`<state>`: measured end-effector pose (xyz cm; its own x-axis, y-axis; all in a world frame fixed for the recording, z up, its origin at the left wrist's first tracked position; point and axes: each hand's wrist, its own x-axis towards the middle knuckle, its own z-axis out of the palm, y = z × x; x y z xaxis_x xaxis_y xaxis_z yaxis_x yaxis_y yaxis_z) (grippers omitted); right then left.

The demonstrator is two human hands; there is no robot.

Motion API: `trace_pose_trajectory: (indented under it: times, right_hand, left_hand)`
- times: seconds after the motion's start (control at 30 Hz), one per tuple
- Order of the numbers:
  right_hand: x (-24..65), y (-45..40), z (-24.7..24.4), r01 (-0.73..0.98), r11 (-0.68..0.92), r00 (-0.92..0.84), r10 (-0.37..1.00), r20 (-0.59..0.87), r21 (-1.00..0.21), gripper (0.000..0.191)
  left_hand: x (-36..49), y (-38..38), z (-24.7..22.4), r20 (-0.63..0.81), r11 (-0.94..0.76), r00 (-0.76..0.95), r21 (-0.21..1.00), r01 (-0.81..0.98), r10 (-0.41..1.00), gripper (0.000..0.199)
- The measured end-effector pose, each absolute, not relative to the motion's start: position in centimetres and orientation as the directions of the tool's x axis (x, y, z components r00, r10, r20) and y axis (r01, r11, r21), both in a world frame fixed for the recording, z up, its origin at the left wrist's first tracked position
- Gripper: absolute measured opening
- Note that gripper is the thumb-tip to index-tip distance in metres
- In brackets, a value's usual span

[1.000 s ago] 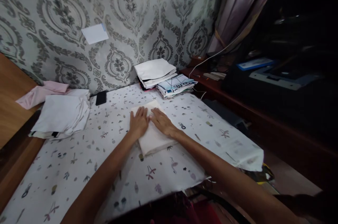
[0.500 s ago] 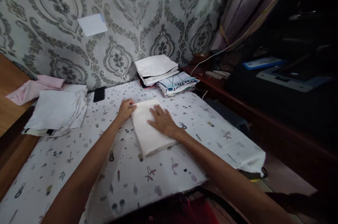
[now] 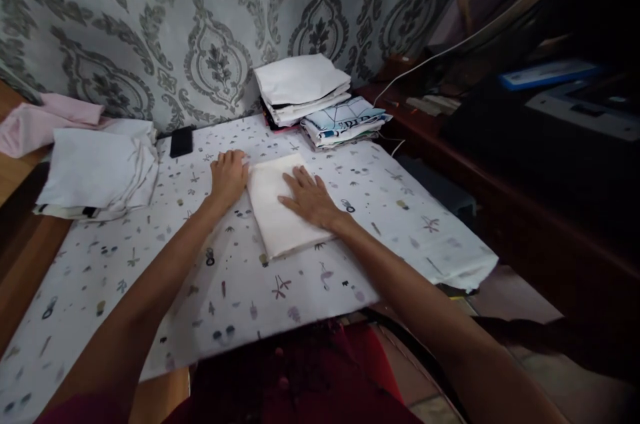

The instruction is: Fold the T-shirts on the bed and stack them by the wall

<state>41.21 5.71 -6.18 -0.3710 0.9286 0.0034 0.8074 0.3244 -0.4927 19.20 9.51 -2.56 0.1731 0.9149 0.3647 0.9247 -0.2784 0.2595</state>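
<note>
A cream-white folded cloth (image 3: 273,211) lies flat on the patterned table cover (image 3: 250,317). My right hand (image 3: 307,197) rests palm down on its right half, fingers stretched and spread. Beside the cloth's upper left edge is my left hand (image 3: 229,177), its fingers bent inward and close together. Its fingertips are hidden from me, so I cannot see what they hold, if anything.
At the back stand a pile of white folded cloths (image 3: 303,81) and a pile of printed cloths (image 3: 345,121). A white pile (image 3: 97,167), a pink cloth (image 3: 55,121) and a black phone (image 3: 181,142) lie at the left. A dark wooden ledge (image 3: 500,204) runs along the right.
My left hand has come off the cloth's upper left corner and turned, fingers curling. My right hand stays flat on the cloth. The view has tilted downward.
</note>
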Motion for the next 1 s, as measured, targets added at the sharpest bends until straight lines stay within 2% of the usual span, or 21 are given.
trace_pose_trajectory:
  times: [0.1, 0.2, 0.27, 0.37, 0.43, 0.5, 0.6, 0.8, 1.0]
  right_hand:
    - [41.5, 5.5, -5.6, 0.797, 0.316, -0.388, 0.921, -0.036, -0.514, 0.072]
    - [41.5, 5.3, -4.6, 0.791, 0.344, -0.411, 0.911, -0.023, -0.506, 0.069]
    - [41.0, 5.5, -3.9, 0.772, 0.424, -0.477, 0.879, 0.01, -0.473, 0.067]
    - [39.4, 6.5, -3.1, 0.74, 0.524, -0.58, 0.815, -0.006, -0.423, 0.065]
    - [38.2, 7.5, -2.9, 0.747, 0.533, -0.593, 0.804, -0.036, -0.397, 0.063]
    - [37.3, 8.5, -3.2, 0.763, 0.524, -0.583, 0.811, -0.05, -0.379, 0.062]
    - [36.7, 9.1, -4.2, 0.772, 0.524, -0.576, 0.816, -0.047, -0.36, 0.064]
    - [36.8, 8.6, -5.3, 0.795, 0.513, -0.548, 0.836, -0.02, -0.324, 0.065]
    - [36.8, 9.0, -5.3, 0.799, 0.506, -0.547, 0.836, -0.043, -0.324, 0.068]
  left_hand:
    - [19.1, 3.5, -1.4, 0.294, -0.416, 0.315, 0.406, 0.814, 0.902, 0.016]
    - [19.6, -3.3, -1.5, 0.212, -0.551, 0.511, 0.409, 0.727, 0.833, 0.014]
    - [20.1, -6.6, -2.1, 0.16, -0.646, 0.631, 0.311, 0.698, 0.759, 0.015]
    - [20.9, -8.9, -2.9, 0.032, -0.745, 0.745, 0.001, 0.667, 0.667, 0.032]
    - [21.5, -9.3, -3.1, -0.065, -0.735, 0.739, -0.188, 0.652, 0.671, 0.047]
    - [22.2, -9.5, -3.0, -0.134, -0.698, 0.694, -0.286, 0.656, 0.707, 0.055]
    - [23.1, -9.7, -2.6, -0.167, -0.65, 0.635, -0.329, 0.686, 0.754, 0.049]
    - [23.7, -9.3, -2.2, -0.156, -0.623, 0.608, -0.313, 0.717, 0.779, 0.022]
    - [23.2, -12.0, -3.0, -0.127, -0.664, 0.675, -0.378, 0.645, 0.727, 0.024]
